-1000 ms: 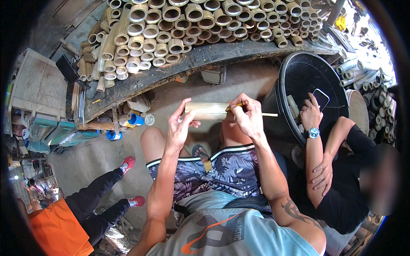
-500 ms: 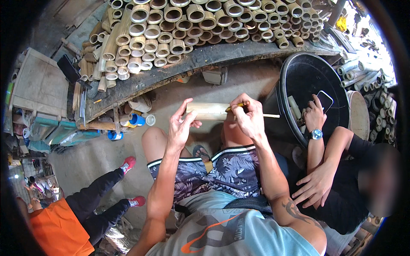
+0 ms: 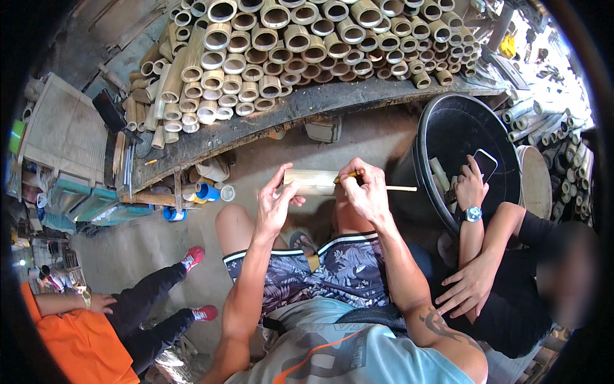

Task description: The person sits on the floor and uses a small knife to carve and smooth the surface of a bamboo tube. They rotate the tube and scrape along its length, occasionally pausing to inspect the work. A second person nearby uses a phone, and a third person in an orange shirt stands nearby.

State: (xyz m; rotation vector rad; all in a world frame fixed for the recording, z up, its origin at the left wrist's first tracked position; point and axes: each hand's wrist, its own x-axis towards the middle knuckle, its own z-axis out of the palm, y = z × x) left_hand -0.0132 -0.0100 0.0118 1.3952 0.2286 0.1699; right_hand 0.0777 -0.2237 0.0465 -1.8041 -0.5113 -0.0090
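Left hand (image 3: 276, 203) grips 1 bamboo section (image 3: 312, 182), fingers partly spread. Right hand (image 3: 364, 192) fingers pinch what appears to be a yellow-handled tool (image 3: 348, 175) against it.

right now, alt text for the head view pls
A seated person's left hand steadies a short bamboo piece while the right hand works it with a thin stick. Stacked bamboo tubes lie ahead, a black bin to the right.
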